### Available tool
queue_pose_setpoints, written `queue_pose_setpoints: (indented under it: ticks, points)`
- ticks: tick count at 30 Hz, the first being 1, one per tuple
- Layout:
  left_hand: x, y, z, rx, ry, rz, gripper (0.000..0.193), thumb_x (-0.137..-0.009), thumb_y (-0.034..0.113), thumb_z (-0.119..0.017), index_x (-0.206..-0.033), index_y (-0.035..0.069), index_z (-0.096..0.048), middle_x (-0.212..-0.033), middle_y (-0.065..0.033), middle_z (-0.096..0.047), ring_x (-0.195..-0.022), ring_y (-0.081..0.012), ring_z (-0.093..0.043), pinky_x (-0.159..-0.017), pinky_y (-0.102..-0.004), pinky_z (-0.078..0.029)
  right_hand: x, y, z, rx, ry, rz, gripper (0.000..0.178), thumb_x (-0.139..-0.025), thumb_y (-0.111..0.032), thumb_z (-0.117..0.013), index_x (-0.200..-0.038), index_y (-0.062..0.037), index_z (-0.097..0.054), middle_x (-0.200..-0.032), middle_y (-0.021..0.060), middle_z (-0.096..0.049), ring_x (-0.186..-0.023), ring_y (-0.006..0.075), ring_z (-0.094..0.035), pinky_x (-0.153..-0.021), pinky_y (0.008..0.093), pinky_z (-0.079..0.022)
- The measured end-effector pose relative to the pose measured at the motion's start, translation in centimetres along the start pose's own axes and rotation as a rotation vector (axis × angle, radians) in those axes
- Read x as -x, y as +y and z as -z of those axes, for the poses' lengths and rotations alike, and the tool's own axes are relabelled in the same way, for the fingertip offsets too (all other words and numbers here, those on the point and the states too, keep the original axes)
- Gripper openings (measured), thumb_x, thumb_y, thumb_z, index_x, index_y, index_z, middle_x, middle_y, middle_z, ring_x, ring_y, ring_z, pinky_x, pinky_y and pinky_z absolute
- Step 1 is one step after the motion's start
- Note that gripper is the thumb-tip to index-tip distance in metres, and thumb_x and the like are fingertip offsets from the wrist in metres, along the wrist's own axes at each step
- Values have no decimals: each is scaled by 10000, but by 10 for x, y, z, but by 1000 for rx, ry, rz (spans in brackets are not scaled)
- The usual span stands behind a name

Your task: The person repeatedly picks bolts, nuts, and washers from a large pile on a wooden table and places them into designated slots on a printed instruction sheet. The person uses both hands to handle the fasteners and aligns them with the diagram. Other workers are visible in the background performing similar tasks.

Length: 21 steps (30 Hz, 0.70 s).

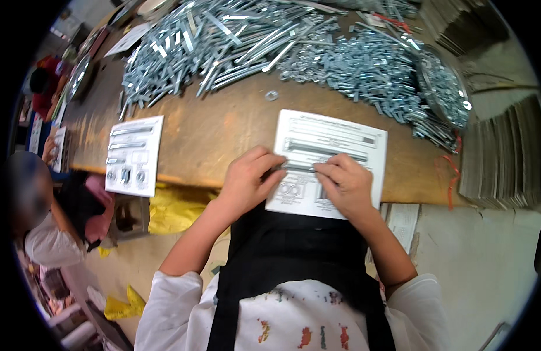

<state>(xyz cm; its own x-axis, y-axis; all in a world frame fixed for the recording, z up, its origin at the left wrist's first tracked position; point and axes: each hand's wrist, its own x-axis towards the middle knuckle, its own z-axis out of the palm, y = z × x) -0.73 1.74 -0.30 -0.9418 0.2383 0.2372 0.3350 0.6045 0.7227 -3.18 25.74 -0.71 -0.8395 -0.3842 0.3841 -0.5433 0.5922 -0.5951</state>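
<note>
A white printed card (376,140) lies at the front edge of the wooden table, right before me. Along its upper half lies a long metal rod (335,151). Below that, a shorter metal rod (300,167) spans the gap between my hands. My left hand (247,178) pinches its left end with thumb and fingertips. Its right end is in the closed fingers of my right hand (347,186), which covers the lower right of the card. A second white card (151,161), bearing several metal parts, sits farther left.
Heaped metal strips and rods (235,47) cover the far side, beside a pile of small metal parts (364,70). A filled metal bowl (443,88) and cardboard stacks (504,155) stand at right. One loose washer (271,95) lies mid-table. Another person (54,240) is at left.
</note>
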Motion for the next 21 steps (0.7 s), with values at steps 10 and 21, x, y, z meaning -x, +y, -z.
queue_pose_setpoints:
  ticks: [10,21]
  points:
    - [-5,7,0,24,-17,35,345,-780,49,-779,-1111,25,-686,-857,-97,-613,-733,-202,-632,-649,-315,-514,2,6,13,-79,-45,-18,199,-806,-204,-761,-985,-129,-712,-895,24,-645,-837,233,-668,-671,363,-539]
    - [-1,-2,1,323,191,240,222,-936,66,-653,-1146,-4,-669,-921,-25,-643,-817,-96,-575,-768,-250,-474,8,197,152,942,146,-178,142,-803,-128,-671,-910,-93,-584,-903,76,-581,-854,289,-620,-674,423,-519]
